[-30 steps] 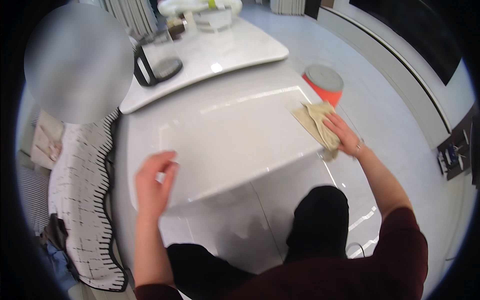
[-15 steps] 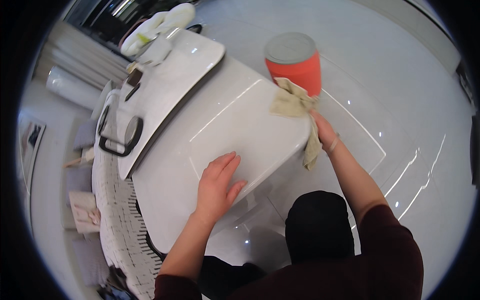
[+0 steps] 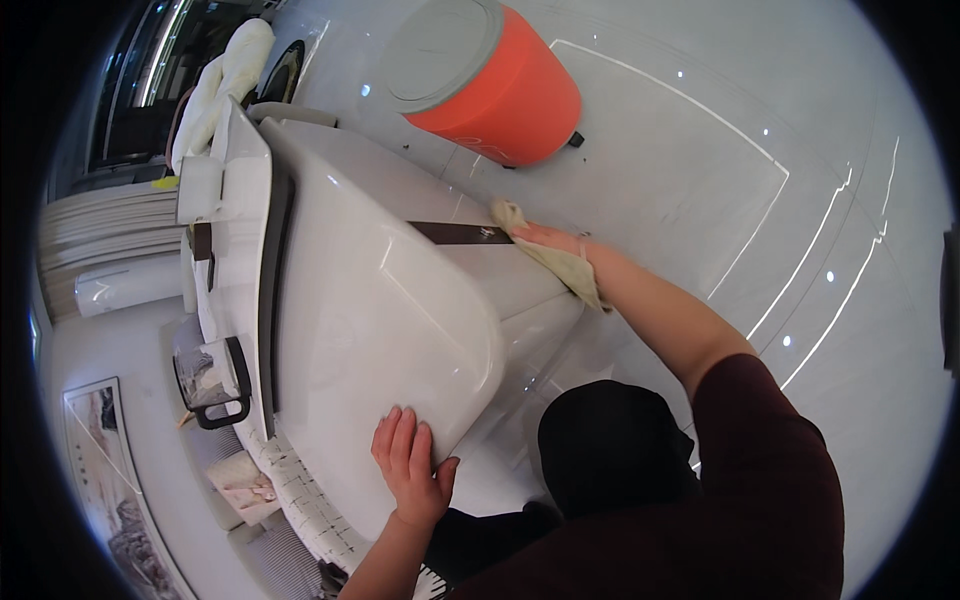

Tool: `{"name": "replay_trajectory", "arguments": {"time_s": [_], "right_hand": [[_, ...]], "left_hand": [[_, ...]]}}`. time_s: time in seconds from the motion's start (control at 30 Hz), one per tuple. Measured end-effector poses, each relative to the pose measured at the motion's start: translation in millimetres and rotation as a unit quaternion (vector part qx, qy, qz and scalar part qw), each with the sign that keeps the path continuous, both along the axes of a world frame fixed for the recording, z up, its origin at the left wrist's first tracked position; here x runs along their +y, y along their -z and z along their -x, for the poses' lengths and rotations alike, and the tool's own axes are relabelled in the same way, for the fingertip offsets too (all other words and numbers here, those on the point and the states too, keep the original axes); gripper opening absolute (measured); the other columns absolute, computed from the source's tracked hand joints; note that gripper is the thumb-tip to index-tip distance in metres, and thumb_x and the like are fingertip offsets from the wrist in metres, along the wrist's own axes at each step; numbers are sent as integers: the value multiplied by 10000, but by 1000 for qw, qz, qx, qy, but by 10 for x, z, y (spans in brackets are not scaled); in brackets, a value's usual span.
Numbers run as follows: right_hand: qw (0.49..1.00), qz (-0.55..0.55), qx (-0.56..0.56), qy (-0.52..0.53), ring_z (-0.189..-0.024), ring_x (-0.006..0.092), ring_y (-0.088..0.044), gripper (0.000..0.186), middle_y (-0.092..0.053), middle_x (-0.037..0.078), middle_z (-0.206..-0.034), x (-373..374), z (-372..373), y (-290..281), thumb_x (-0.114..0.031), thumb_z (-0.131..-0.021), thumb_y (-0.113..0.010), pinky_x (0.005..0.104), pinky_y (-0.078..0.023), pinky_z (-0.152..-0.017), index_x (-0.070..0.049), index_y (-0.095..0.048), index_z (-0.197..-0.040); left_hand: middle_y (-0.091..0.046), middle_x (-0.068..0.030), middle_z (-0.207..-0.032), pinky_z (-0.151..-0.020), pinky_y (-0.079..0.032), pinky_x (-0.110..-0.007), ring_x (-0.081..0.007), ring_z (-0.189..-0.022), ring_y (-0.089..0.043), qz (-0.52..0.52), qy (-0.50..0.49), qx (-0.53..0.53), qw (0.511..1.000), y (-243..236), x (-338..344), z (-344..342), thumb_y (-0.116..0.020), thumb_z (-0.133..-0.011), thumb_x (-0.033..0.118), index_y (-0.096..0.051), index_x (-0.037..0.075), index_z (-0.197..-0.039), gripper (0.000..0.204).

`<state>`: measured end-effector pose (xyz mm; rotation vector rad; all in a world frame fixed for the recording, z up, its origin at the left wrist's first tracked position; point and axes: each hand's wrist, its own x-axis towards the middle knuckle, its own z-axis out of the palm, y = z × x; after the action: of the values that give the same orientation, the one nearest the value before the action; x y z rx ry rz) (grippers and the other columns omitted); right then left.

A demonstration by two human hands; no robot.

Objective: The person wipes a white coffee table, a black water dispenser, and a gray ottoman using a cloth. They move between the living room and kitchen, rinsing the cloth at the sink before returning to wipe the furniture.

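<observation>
A glossy white coffee table (image 3: 340,290) stands in front of me, with a dark brown strip (image 3: 445,233) along its near side. At the right end of that strip, my right hand (image 3: 548,240) presses a beige cloth (image 3: 570,268) against the table's side, its fingers closed over the fabric. One end of the cloth hangs below the wrist. My left hand (image 3: 410,465) holds nothing. It rests on the table's near corner, fingers stretched out and thumb apart.
Beyond the table stands an orange-red bin with a grey lid (image 3: 540,95), on small dark feet. The table's raised white top (image 3: 245,300) carries a clear container with a black handle (image 3: 215,380) and small dark items. A sofa with cushions (image 3: 245,485) lies at the left.
My right hand and the cloth have moved from the table's top edge down to its side, by the dark strip. My left hand has shifted toward the near corner. The view has turned and come closer.
</observation>
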<state>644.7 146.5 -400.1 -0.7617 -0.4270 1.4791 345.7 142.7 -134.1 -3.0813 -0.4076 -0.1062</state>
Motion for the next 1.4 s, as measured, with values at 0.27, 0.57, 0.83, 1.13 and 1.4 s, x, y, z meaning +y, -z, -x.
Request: {"name": "replay_trajectory", "arguments": {"time_s": [0.27,0.57,0.83,1.13,1.4], "right_hand": [[961,-67,-253,89,-1351,269,-319,679,-362,174,-1444,-641,237,-222,-483,-957,-420,331,-215,-1116,17,-325,-1405],[939,-204,-274,-30,-1427,257,-156,867,-163,173,-1539,892,-429,-1304,-635,-902,-399,318,-139,-1145,-46,-145,-1486],[966,-130,-223,-14,-1320,197,-345,818,-339,112,-1468,2051,-433,-765,-629,-898,-410,320,-267,-1090,-44,-279,-1454],[985,133,-76,-75,-1097,161,-533,748,-551,76,-1273,362,-188,93,-613,-892,-465,309,-415,-959,-77,-385,-1407],[978,53,-49,196,-1021,165,-560,521,-583,89,-1181,-717,324,-446,-415,-964,-464,300,-442,-914,8,-490,-1266]], "left_hand": [[-433,-250,-1291,-974,-328,-586,-452,-1186,-422,5,-16,18,1000,-36,-34,54,-565,-883,287,-441,-14,-1211,462],[-466,-211,-1240,-945,-347,-590,-411,-1158,-451,-3,-20,18,1000,-24,-14,7,-589,-866,336,-465,31,-1155,438],[-510,-173,-1231,-971,-340,-564,-385,-1176,-463,13,-38,15,999,-50,-37,-6,-642,-822,348,-534,52,-1112,428],[-507,-189,-1275,-980,-349,-558,-388,-1196,-466,13,-17,2,1000,-84,8,-66,-692,-752,294,-541,17,-1147,506],[-477,-93,-1334,-1034,-322,-472,-280,-1257,-427,31,-24,-24,999,-134,8,-104,-715,-730,244,-535,85,-1211,537]]}}
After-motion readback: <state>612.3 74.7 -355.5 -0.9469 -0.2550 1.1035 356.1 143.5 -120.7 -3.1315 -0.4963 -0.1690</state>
